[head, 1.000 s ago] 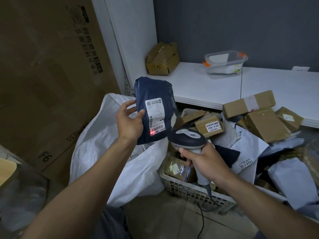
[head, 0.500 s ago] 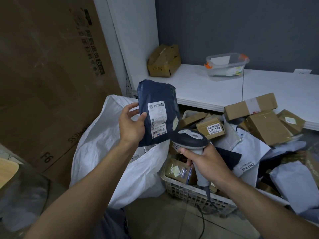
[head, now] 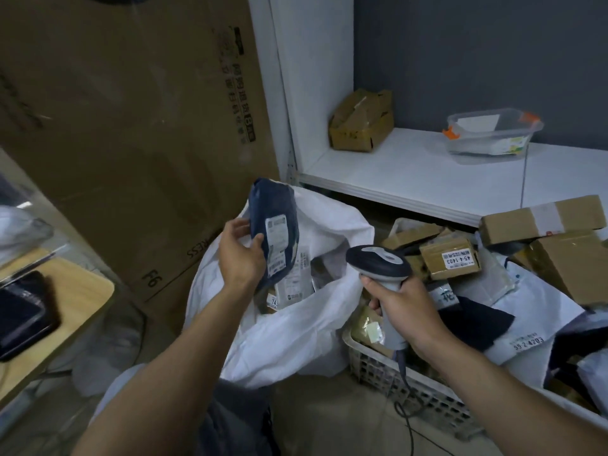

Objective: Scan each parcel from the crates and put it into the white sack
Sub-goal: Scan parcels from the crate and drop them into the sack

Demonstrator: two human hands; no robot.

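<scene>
White woven sack [head: 289, 340] stands open on the floor at centre, mouth up, rim slumped on the near side. Labelled packets already lie inside.

Plastic lattice crate [head: 378, 366] touches the sack's right side, heaped with brown cartons [head: 450, 258] and grey and dark mailers. Its right end is cut off by the frame edge.

Navy parcel [head: 274, 205] is held above the sack mouth, toward its left rim. Long axis near upright, top leaning slightly away, label [head: 276, 245] facing the wearer. The opening lies straight below it, so the drop looks short and vertical.

Scanner [head: 378, 260] sits between sack and crate, head level, cable trailing down. No beam shows on the label.

Left hand [head: 240, 258] pinches the parcel's left edge, thumb on the front, fingers behind. It is the nearer hand to the sack. Right hand [head: 404, 311] is wrapped round the scanner grip.

Hard to make out:
- The parcel's lower end is lost against the packets behind it.
- The sack's depth and fill are unseen.
- The label print is too blurred to read.
- The trigger finger is hidden.
</scene>
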